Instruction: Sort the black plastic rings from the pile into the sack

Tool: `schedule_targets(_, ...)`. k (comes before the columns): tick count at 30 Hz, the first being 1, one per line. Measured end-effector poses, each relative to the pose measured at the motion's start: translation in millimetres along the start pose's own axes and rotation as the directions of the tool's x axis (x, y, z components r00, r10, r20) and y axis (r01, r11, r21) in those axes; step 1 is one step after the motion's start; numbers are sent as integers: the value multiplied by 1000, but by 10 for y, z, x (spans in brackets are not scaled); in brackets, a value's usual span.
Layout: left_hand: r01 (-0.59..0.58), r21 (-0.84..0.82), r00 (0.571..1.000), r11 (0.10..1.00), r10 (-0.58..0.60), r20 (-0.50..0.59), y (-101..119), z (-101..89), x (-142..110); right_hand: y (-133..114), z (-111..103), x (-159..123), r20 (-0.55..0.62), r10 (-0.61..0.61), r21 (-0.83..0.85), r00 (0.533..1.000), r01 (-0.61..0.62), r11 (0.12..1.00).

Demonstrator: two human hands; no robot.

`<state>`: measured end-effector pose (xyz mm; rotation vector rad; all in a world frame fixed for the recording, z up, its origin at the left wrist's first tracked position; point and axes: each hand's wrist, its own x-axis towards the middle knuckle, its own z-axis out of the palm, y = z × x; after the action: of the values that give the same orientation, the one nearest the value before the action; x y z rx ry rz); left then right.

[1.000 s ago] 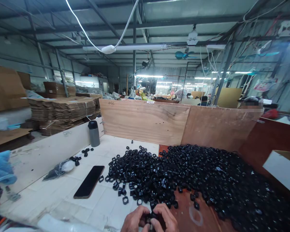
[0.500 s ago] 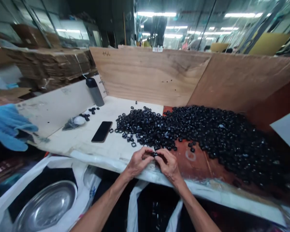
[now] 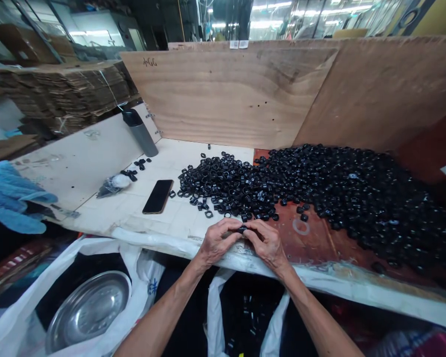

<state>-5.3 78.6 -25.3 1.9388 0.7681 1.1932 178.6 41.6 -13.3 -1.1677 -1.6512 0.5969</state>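
Observation:
Between my fingertips, just above the table's front edge, is a small black ring-shaped part (image 3: 242,229). My left hand (image 3: 218,240) pinches it from the left, and my right hand (image 3: 265,242) pinches it from the right. The fingers hide much of its shape. Right behind my hands lies a big heap of similar black rings (image 3: 241,186), spreading from the white tabletop onto the reddish-brown surface at the right. Below my hands hangs an open white sack (image 3: 216,317) with some black parts inside.
A phone (image 3: 158,197) lies left of the heap, with a small plastic bag (image 3: 113,184) beyond it. A grey bottle (image 3: 141,133) stands by the left board. Plywood panels (image 3: 223,94) wall the back. A metal bowl (image 3: 91,310) sits in the lower-left sack; blue gloves (image 3: 15,196) hang left.
The view has tilted down and shifted slightly. Both hands stay together at the table edge, still pinching a small black part, with their fingers slightly rearranged.

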Motion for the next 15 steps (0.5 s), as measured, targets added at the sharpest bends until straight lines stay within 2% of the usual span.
schedule_targets(8,-23,28,1000,999,22,17,13,-1,-2,-11,-16,1,-18,-47,-15,999,47,999)
schedule_targets(15,-27,21,1000,999,26,16,42,4,10,47,38,-23,-19,42,-46,999,-43,998)
